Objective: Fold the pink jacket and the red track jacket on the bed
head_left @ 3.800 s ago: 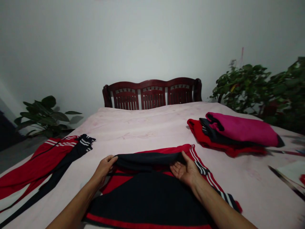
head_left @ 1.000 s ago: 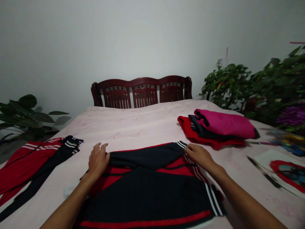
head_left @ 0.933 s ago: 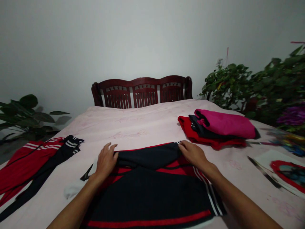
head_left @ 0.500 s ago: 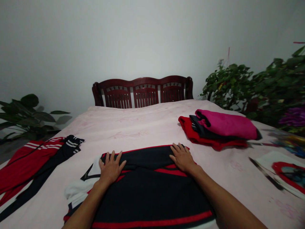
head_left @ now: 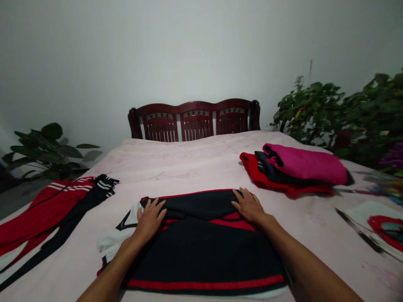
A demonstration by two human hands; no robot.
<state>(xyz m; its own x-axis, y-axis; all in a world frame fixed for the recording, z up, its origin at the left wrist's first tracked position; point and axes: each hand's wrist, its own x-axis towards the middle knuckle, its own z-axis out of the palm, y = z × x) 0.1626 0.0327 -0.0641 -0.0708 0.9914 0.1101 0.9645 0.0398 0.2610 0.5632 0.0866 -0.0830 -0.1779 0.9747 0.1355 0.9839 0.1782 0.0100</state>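
Note:
A dark navy garment point(head_left: 198, 247) with red trim lies folded on the bed in front of me, its top part turned over in a band. White and navy cloth point(head_left: 115, 239) sticks out past its left side, under my left forearm. My left hand point(head_left: 151, 218) rests on the upper left corner of the fold, fingers spread and palm down. On the upper right corner lies my right hand point(head_left: 248, 204), also flat with its fingers stretched out. Neither hand grips the cloth. Part of the garment's sides is hidden by my forearms.
Red and navy striped clothes point(head_left: 53, 209) lie at the left. A folded stack with a pink garment point(head_left: 308, 164) on top sits at the right, beyond a white and red flat item point(head_left: 387, 228). A wooden headboard point(head_left: 195, 121) and plants point(head_left: 315, 113) stand behind.
The whole view has shifted slightly, so things appear a little further right. Both hands stay flat on the fold's upper corners.

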